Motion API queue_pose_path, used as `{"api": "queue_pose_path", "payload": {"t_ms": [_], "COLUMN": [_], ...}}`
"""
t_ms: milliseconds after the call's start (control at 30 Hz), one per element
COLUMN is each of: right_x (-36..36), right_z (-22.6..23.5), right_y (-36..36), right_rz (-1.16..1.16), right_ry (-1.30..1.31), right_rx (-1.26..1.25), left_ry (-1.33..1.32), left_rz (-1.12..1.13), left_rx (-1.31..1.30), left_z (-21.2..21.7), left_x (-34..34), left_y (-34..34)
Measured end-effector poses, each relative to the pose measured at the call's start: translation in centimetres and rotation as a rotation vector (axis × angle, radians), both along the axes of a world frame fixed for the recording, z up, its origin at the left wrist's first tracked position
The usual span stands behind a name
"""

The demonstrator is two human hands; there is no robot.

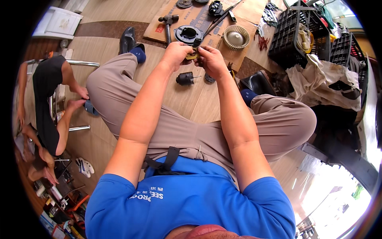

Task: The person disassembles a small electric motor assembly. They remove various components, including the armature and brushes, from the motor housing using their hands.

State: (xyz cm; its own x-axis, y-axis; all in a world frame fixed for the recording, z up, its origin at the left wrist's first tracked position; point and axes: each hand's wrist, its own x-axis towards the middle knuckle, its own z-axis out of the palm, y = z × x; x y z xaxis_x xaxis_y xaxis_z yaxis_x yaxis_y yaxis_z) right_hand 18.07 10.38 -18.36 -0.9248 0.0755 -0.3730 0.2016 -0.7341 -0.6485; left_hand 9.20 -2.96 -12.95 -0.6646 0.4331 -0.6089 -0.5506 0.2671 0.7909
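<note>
Both hands meet just beyond my knees, over the near edge of a cardboard sheet. Between them is a small yellowish metal plate with a dark part on it. My left hand pinches its left side, and my right hand grips its right side. A small black motor with a thin shaft lies on the floor below the hands. Beyond them, a round black housing rests on the cardboard, with a hammer to its left. To its right stands a pale fan wheel.
The cardboard also carries dark parts. Black plastic crates and a crumpled cloth stand at the right. My black shoes flank the work spot. Other people's bare legs are at the left, near white clogs.
</note>
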Motion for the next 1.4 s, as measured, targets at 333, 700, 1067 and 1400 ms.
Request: {"api": "queue_pose_path", "payload": {"t_ms": [333, 700, 1067, 1400], "right_x": [0.1, -0.1, -0.6, 0.2], "right_z": [0.7, 1.0, 0.3, 0.4], "right_y": [0.0, -0.2, -1.3, -0.4], "right_rz": [-0.002, 0.064, 0.018, 0.034], "right_ry": [0.028, 0.084, 0.111, 0.106], "right_rx": [0.034, 0.183, 0.443, 0.249], "left_ry": [0.006, 0.027, 0.220, 0.083], "left_rz": [0.009, -0.018, -0.044, -0.184], "left_rx": [0.059, 0.030, -0.106, -0.082], "left_z": [-0.5, -0.3, -0.1, -0.2], "left_x": [-0.2, -0.1, -0.1, -0.8], "left_y": [-0.3, -0.2, 0.3, -0.5]}}
